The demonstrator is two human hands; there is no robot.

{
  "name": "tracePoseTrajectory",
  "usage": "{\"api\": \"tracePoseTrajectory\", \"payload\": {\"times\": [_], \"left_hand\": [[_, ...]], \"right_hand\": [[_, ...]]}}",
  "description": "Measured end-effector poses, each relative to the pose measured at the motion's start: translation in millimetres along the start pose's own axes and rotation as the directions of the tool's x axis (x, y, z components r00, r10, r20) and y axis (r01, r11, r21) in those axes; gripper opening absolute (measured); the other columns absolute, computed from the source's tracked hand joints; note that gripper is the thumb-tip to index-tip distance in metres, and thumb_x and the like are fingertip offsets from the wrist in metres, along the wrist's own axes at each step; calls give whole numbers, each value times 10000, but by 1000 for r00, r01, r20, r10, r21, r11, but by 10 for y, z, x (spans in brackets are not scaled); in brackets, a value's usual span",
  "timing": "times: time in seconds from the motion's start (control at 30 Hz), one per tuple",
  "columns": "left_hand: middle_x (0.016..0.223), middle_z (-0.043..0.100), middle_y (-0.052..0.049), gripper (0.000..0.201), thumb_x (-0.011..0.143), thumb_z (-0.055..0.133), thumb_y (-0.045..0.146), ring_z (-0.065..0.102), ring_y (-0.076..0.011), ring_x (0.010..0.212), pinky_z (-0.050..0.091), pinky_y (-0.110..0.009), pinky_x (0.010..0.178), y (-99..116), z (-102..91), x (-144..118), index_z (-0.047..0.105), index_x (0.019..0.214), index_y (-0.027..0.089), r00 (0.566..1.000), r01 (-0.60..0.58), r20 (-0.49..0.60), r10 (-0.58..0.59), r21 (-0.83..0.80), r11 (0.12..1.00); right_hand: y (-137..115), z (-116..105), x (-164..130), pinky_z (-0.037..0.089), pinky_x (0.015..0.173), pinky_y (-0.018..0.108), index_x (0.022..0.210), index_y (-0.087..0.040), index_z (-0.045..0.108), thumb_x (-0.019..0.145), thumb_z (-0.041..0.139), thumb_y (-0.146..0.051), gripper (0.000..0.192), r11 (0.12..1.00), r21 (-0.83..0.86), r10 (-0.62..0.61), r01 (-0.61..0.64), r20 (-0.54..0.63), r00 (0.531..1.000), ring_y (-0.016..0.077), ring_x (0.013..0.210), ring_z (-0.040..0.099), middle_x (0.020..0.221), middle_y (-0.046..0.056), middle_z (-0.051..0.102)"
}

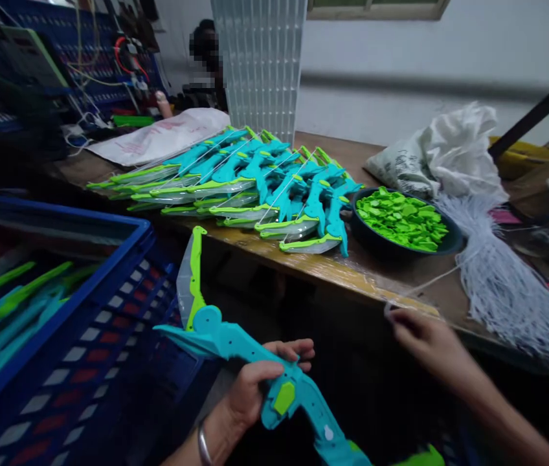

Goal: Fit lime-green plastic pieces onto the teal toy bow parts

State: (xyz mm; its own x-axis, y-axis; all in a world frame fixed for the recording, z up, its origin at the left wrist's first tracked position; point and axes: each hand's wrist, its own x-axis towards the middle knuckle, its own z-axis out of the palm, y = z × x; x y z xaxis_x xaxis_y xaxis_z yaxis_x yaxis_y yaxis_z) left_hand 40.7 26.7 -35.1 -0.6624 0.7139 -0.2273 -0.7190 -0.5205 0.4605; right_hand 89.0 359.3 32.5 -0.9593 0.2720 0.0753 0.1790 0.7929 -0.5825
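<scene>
two hands work below the table edge [333, 275]. the left hand [259, 385] wraps the handle of a teal toy bow [250, 362], fingers curled tight, its green-tipped limb angled up and away from the grip so the end stays reachable. off to the grip's right, the right hand [425, 340] pinches one white string [430, 281] drawn from the string bundle [507, 285] above it, arm stretched forward.

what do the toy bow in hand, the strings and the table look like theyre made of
Toy bow in the left hand: moulded plastic, smooth and slightly glossy, teal with lime parts.
White strings: thin cord, probably nylon or cotton; limp, matte strands.
Table: wood or board, brown and worn, with a scuffed pale edge.
</scene>
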Motion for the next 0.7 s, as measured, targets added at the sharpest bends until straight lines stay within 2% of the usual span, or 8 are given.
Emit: {"api": "tracePoseTrajectory", "payload": {"times": [0.17,0.27,0.33,0.37,0.5,0.57,0.63,0.7], "left_hand": [[1428,608,-188,516,754,652,218,589,-354,1294,462,-473,1088,22,35,-15,714,1256,115,983,88,163,-89,12,996],[1337,663,-173,519,790,644,243,626,-315,1219,488,-429,1056,92,-17,-59,695,1291,119,983,82,162,-83,16,997],[1181,709,-145,453,792,655,265,645,-311,1146,495,-442,1038,139,-67,-94,724,1222,139,987,33,160,-36,19,999],[1113,709,-132,416,789,660,278,649,-308,1108,494,-450,1031,158,-85,-109,737,1175,143,987,12,162,-17,34,999],[1024,679,-118,397,763,683,321,628,-284,1046,431,-484,1098,183,-57,-150,744,1110,138,975,-38,221,9,125,991],[1016,673,-118,389,770,688,335,622,-281,1043,408,-494,1122,170,-12,-180,749,1101,140,968,-38,251,-7,175,984],[1018,666,-113,380,783,687,349,618,-288,1053,400,-511,1129,150,4,-230,752,1108,163,966,-41,256,-14,209,977],[1025,668,-109,389,785,689,376,618,-296,1062,395,-538,1136,134,-37,-281,755,1123,195,974,-56,224,4,226,973]], "right_hand": [[-1289,477,-540,463,729,296,930,-189,651,915,441,-155,212,983,147,-168,114,441,882,178,815,609,921,55,655],[-1426,449,-539,408,709,253,894,-179,647,858,524,-85,159,948,303,-277,95,643,714,136,787,564,887,15,633],[-1330,422,-449,392,661,232,841,-168,668,868,642,-190,43,896,430,-307,-112,781,543,116,716,542,801,-6,620],[-1267,445,-393,387,636,225,817,-160,676,874,690,-291,143,858,456,-281,-235,801,529,110,684,529,761,-10,610],[-1165,802,-188,463,716,246,910,-137,670,866,698,-610,476,584,601,52,-546,643,764,147,798,622,889,56,682],[-1217,996,-81,523,817,307,1027,-126,651,832,747,-618,538,272,736,120,-620,614,780,190,904,674,1007,107,700],[-1264,1070,70,558,750,305,1063,-114,646,824,805,-495,476,-19,824,198,-566,558,806,163,792,669,910,72,679],[-1250,993,259,530,603,238,1021,-107,661,856,792,-322,301,-138,906,322,-401,423,847,99,628,573,769,1,595]]}}
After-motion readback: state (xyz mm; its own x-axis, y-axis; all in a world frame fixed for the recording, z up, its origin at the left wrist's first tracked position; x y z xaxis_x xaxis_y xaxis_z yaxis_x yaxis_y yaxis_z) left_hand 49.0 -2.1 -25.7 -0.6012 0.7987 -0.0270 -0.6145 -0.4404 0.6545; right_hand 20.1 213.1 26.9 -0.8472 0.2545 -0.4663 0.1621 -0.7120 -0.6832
